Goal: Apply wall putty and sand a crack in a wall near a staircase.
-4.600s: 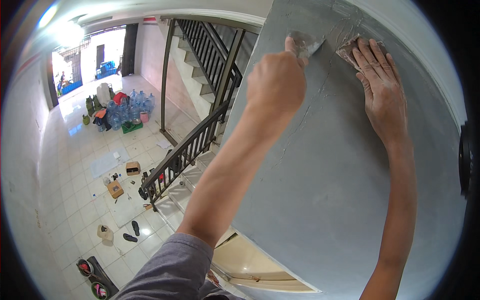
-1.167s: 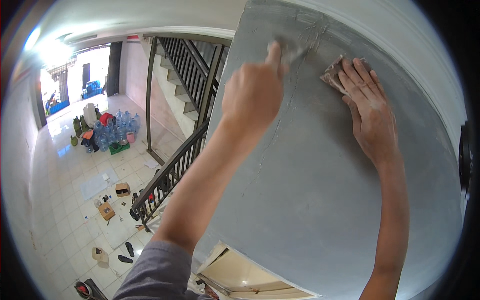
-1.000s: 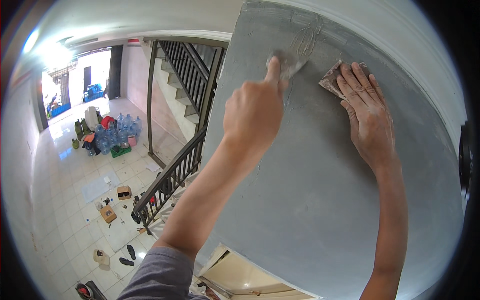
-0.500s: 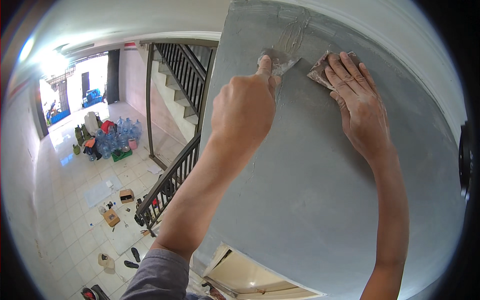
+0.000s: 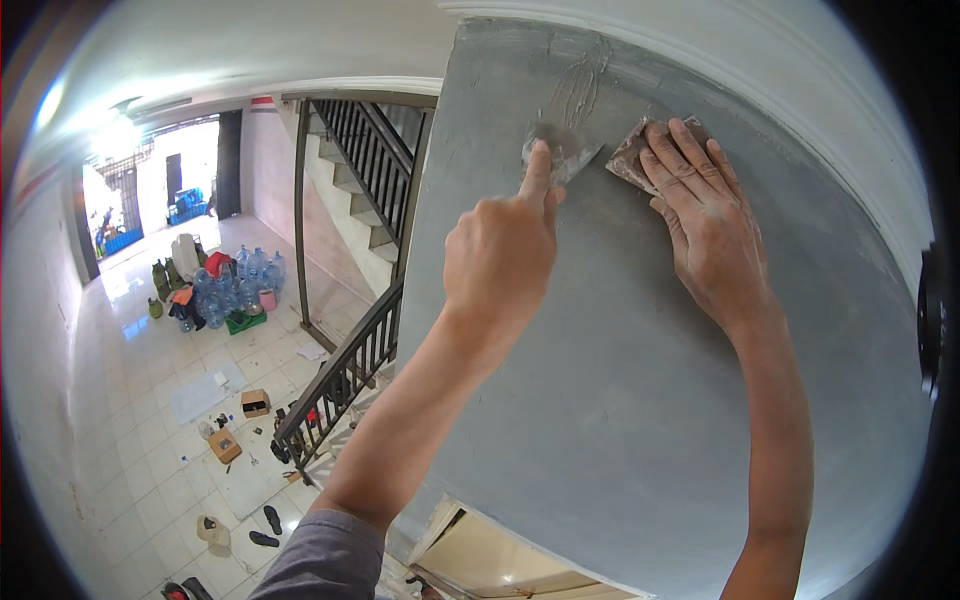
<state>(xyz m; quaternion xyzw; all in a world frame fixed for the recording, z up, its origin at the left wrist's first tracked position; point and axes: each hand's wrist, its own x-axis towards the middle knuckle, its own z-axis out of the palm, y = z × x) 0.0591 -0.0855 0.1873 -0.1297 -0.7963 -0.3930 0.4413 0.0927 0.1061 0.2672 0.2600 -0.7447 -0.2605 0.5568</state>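
Note:
My left hand (image 5: 500, 245) is closed on a putty knife (image 5: 575, 155), its index finger stretched along the blade. The blade lies against the grey wall (image 5: 600, 360), just below a streak of ridged wet putty (image 5: 580, 88); its handle is hidden in my fist. My right hand (image 5: 708, 215) holds a flat, brown, squarish plate (image 5: 632, 160) smeared with putty, fingers laid across its face. That plate is tilted close to the wall, a small gap right of the blade's corner. Whitish residue marks my right fingers.
White moulding (image 5: 800, 100) borders the wall above. Lower left, a dark stair railing (image 5: 345, 365) edges the drop to a tiled floor (image 5: 130, 430). Down there are several water bottles (image 5: 228, 290), cardboard boxes (image 5: 224, 445) and sandals (image 5: 272, 520). An opening (image 5: 490, 555) sits below the wall.
The view has tilted up slightly. My left hand sits a little lower with the putty knife, and my right hand has shifted left with the plate, narrowing the gap between the two tools.

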